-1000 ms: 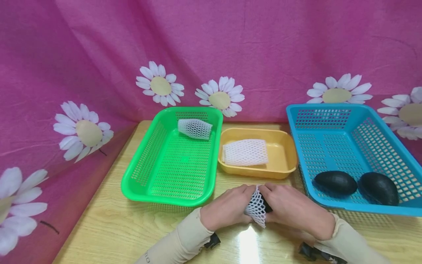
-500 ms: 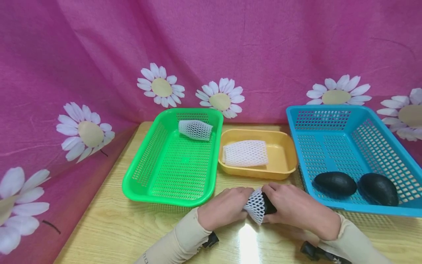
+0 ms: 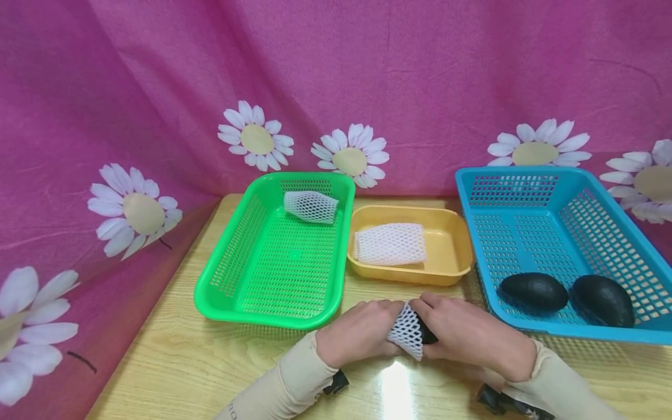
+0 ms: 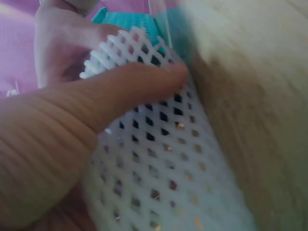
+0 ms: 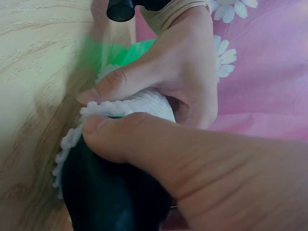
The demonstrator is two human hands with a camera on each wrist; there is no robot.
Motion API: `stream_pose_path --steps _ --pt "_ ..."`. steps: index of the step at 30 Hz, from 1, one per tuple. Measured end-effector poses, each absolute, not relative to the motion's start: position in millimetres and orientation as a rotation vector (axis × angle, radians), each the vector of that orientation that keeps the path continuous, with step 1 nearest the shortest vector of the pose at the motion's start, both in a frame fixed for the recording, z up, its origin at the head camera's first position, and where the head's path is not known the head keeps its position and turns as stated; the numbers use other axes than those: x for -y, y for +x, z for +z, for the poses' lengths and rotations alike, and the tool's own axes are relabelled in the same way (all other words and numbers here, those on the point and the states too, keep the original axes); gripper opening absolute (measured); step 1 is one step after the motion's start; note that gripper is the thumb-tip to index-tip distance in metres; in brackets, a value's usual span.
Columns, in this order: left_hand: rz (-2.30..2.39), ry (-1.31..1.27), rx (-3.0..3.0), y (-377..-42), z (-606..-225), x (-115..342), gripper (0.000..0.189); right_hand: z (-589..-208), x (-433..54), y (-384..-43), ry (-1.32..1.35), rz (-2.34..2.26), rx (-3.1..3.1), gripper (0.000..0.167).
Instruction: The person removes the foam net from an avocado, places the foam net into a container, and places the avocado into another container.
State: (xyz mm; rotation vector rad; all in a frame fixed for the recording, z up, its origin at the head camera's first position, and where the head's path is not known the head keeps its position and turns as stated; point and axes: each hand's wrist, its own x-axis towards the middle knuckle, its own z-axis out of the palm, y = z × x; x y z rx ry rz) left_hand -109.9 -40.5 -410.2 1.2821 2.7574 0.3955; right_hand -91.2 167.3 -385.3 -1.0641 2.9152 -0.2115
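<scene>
Between both hands, low over the wooden table, is a white foam fruit net (image 3: 406,333) with a dark avocado (image 5: 110,192) partly inside its mouth. My left hand (image 3: 359,331) grips the net, its thumb lying across the mesh in the left wrist view. From the other side my right hand (image 3: 467,333) holds the avocado, thumb on its dark skin right at the net's rim. Through the mesh (image 4: 154,144), dark patches show near the mouth and lighter ones further down. The fingers under the avocado are hidden.
A green basket (image 3: 202,297) at left holds a netted piece (image 3: 311,206). Behind the hands, a yellow tray (image 3: 446,271) contains flat white nets (image 3: 391,244). The blue basket (image 3: 525,221) at right has two dark avocados (image 3: 532,293). A pink flowered cloth (image 3: 420,87) hangs behind.
The hands stay in nearly the same place. Half a second ago more of the avocado showed beyond the net's rim; now the right hand sits slightly closer to the left.
</scene>
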Motion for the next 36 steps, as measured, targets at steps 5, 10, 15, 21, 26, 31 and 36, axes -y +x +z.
stream_pose_path --steps 5,10,15,21,26,31,36 --pt "0.429 1.325 -2.75 -109.7 -414.1 40.2 0.041 -385.9 -167.6 -91.4 -1.081 -0.213 -2.92 0.053" --pt "0.412 1.325 -2.75 -110.3 -412.7 41.1 0.022 -386.3 -168.8 -90.5 -1.067 -0.233 -2.931 0.054" --pt "0.316 1.341 -2.79 -110.9 -409.4 42.7 0.013 -386.1 -169.3 -89.4 -1.043 -0.204 -2.931 0.059" --pt "0.251 1.348 -2.822 -111.5 -405.8 44.2 0.019 -384.6 -169.8 -88.7 -0.995 -0.194 -2.925 0.056" --pt "0.215 1.337 -2.875 -113.0 -404.1 45.9 0.017 -384.2 -171.4 -88.5 -0.972 -0.186 -2.924 0.056" --pt "0.21 1.33 -2.899 -113.3 -403.8 46.0 0.016 -387.5 -176.0 -85.6 -0.977 -0.185 -2.919 0.059" --pt "0.218 1.317 -2.922 -112.6 -402.6 46.3 0.019 -390.5 -179.8 -83.0 -1.034 -0.167 -2.929 0.058"
